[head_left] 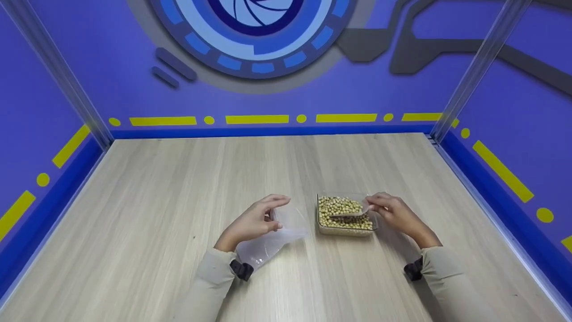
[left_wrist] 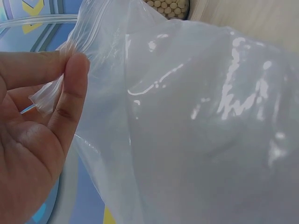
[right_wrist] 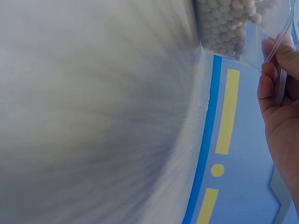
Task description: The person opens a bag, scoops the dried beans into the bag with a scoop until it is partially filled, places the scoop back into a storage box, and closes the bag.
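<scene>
One bag [left_wrist: 201,121], one scoop [head_left: 365,209]

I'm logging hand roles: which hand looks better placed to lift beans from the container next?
Probably the right hand: it grips the scoop at the container of beans, while the left hand pinches the clear bag.

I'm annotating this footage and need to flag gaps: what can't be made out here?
- Head view: the far end of the scoop, hidden among the beans.
- Left wrist view: some fingertips of the left hand, behind the thumb and the gathered bag.
- Right wrist view: the rest of the container, cut off by the top edge; part of the right hand, by the right edge.
</scene>
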`<state>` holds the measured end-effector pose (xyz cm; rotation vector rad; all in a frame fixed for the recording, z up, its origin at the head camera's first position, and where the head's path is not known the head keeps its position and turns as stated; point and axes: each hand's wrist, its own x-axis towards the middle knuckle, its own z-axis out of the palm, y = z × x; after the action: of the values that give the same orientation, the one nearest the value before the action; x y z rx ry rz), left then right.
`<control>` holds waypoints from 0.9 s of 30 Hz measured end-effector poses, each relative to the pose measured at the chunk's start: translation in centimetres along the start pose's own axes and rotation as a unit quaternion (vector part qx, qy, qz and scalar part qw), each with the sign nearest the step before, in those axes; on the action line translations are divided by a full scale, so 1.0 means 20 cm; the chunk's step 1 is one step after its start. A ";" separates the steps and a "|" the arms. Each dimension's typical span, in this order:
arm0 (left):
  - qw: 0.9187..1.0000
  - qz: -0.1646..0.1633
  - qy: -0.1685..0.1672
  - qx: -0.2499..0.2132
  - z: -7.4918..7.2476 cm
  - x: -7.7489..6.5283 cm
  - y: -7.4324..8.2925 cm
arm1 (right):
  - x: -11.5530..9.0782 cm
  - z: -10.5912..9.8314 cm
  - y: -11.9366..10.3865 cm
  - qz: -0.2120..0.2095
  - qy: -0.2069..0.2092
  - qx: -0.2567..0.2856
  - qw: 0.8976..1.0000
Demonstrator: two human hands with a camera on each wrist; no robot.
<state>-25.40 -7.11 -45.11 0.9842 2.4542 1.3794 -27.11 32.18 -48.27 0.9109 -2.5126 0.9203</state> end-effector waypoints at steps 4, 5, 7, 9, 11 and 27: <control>1.000 0.001 -0.002 0.000 0.00 0.00 0.00 | 0.00 0.00 0.00 0.011 0.003 0.010 1.000; 1.000 0.001 -0.003 0.000 0.00 0.00 0.00 | 0.00 0.00 0.00 0.015 0.005 0.011 1.000; 1.000 0.001 -0.005 0.000 0.00 0.00 -0.01 | 0.00 -0.01 0.00 0.025 0.010 0.014 1.000; 1.000 0.000 -0.006 0.000 0.00 0.00 -0.01 | 0.00 -0.01 -0.01 0.037 0.012 0.019 0.999; 1.000 0.000 -0.005 0.000 0.00 0.00 -0.01 | 0.00 -0.02 -0.02 0.046 0.016 0.023 0.999; 1.000 -0.008 -0.010 0.002 0.01 0.01 -0.01 | 0.01 -0.01 -0.01 0.042 0.030 0.033 0.998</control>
<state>-25.60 -7.00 -45.36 0.9715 2.4473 1.3536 -27.10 32.11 -47.94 0.7911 -2.4997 1.0470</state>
